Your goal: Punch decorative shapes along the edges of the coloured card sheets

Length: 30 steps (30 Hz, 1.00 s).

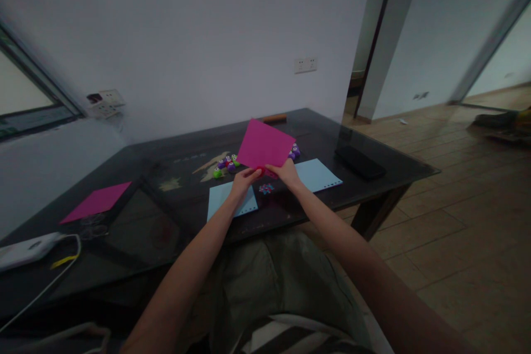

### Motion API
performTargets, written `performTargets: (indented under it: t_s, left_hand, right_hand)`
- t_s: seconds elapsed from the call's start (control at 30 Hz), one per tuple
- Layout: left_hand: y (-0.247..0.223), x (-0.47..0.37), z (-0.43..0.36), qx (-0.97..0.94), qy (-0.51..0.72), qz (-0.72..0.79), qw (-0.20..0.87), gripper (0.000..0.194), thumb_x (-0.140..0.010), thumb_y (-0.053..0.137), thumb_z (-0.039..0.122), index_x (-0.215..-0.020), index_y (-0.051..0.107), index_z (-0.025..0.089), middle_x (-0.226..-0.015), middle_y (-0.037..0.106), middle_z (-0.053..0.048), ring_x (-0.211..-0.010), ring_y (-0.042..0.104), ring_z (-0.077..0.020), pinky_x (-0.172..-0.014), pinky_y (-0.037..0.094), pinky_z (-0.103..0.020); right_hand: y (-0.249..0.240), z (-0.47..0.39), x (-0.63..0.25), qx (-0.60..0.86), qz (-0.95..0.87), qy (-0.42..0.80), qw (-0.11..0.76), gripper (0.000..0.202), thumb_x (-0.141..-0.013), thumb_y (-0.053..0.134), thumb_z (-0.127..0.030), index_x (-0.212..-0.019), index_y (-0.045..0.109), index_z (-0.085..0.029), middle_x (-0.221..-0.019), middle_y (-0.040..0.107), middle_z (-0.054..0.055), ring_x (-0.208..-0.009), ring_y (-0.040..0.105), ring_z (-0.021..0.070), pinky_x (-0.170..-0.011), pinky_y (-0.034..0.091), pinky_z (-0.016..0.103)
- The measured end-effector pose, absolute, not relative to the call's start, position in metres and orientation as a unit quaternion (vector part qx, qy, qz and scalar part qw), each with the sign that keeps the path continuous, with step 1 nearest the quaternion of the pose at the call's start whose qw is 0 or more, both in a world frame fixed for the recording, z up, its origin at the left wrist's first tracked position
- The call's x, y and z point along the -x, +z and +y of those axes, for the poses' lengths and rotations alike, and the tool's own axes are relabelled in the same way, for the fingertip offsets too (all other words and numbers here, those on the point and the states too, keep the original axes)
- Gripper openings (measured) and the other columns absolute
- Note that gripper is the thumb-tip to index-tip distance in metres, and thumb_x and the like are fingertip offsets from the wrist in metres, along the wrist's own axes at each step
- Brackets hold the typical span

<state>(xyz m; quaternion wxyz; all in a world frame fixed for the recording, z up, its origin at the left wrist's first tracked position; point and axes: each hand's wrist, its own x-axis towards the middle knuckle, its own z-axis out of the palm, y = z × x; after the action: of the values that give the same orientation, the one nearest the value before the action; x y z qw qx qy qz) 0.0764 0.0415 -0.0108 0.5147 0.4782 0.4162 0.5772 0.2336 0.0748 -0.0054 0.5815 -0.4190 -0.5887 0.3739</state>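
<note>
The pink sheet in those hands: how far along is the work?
Likely partway. Looks done: two light blue sheets, each with small dark marks along an edge. In hand: the left hand and right hand hold the pink sheet near its lower corner. Probably left: the other pink sheet, lying flat far left, with no such marks visible. How many steps remain, I cannot tell.

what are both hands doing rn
Left hand: shut, grip on the pink sheet by its near edge.
Right hand: shut, grip on the same sheet.
</note>
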Motion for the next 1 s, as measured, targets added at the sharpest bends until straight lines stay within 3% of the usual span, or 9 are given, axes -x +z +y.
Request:
performTargets:
  t_s: [0.3, 0.63, 1.0]
  left_hand:
    - [-0.014, -0.075, 0.044, -0.490, 0.575, 0.410, 0.511, 0.042, -0.051, 0.082, 0.034, -0.087, 0.071, 0.014, -0.089, 0.071, -0.009, -0.083, 0.064, -0.0195, -0.085, 0.045, -0.033]
    - [-0.016, -0.070, 0.044, -0.542, 0.542, 0.406, 0.498, 0.046, -0.058, 0.079, 0.031, -0.100, 0.068, 0.014, -0.096, 0.070, -0.009, -0.087, 0.063, -0.0185, -0.086, 0.044, -0.032]
    - [0.005, -0.059, 0.028, -0.516, 0.432, 0.328, 0.663, 0.036, -0.074, 0.065, 0.025, -0.108, 0.066, 0.013, -0.101, 0.068, -0.010, -0.086, 0.062, -0.0165, -0.084, 0.046, -0.029]
  right_hand:
    - [-0.004, 0.075, -0.234, 0.406, -0.545, 0.380, 0.627, 0.051, -0.058, 0.076, -0.026, -0.104, 0.061, -0.010, -0.099, 0.069, 0.013, -0.094, 0.064, 0.0243, -0.087, 0.050, 0.038]
    - [-0.008, 0.081, -0.236, 0.407, -0.523, 0.366, 0.654, 0.046, -0.058, 0.076, -0.030, -0.097, 0.064, -0.011, -0.101, 0.069, 0.012, -0.088, 0.065, 0.0217, -0.084, 0.050, 0.036]
    - [-0.007, 0.081, -0.238, 0.406, -0.507, 0.369, 0.665, 0.045, -0.057, 0.076, -0.032, -0.095, 0.065, -0.011, -0.097, 0.070, 0.012, -0.086, 0.065, 0.0219, -0.083, 0.050, 0.038]
